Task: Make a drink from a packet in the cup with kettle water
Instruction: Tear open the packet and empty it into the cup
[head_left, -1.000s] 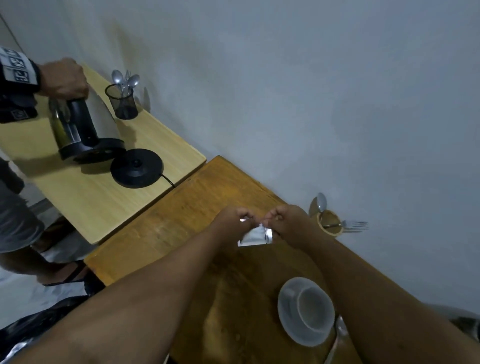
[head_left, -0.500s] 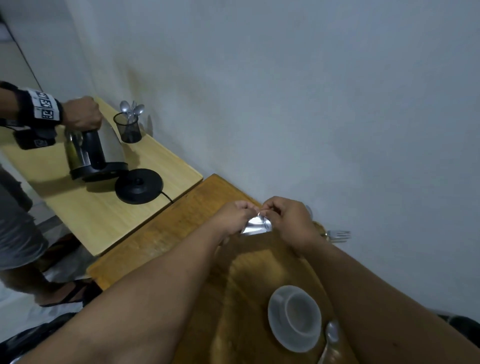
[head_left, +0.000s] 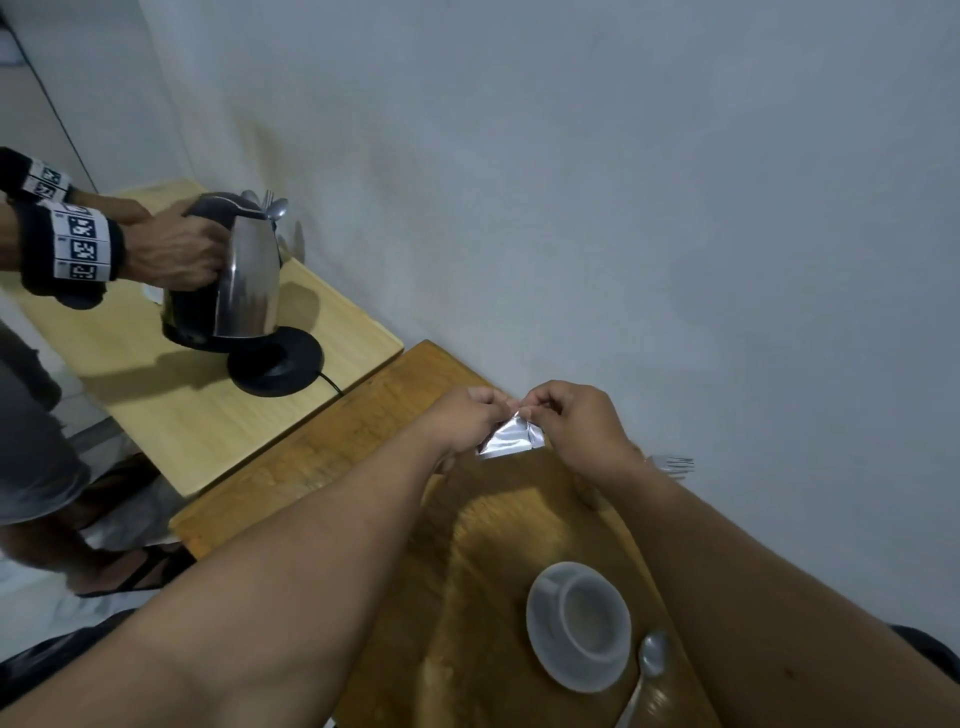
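A small silver packet (head_left: 511, 440) hangs over the dark wooden table (head_left: 332, 447), pinched at its top corner by both hands. My left hand (head_left: 465, 415) grips it from the left, my right hand (head_left: 574, 428) from the right. Nearer to me a white cup (head_left: 589, 621) stands empty on a white saucer (head_left: 545, 649). A spoon (head_left: 652, 660) lies right of the saucer. On the lighter table at the left, another person's hand (head_left: 171, 249) holds a steel kettle (head_left: 236, 280) tilted just above its black base (head_left: 278, 361).
A light wooden table (head_left: 171, 410) adjoins the dark one at the left. A cutlery holder (head_left: 270, 208) peeks out behind the kettle. A fork (head_left: 672, 463) sticks out behind my right wrist, by the grey wall (head_left: 623, 208). The other person stands at the far left.
The other person has lifted the kettle and moved it right, over its base. My hands still pinch the packet's top; the view has shifted.
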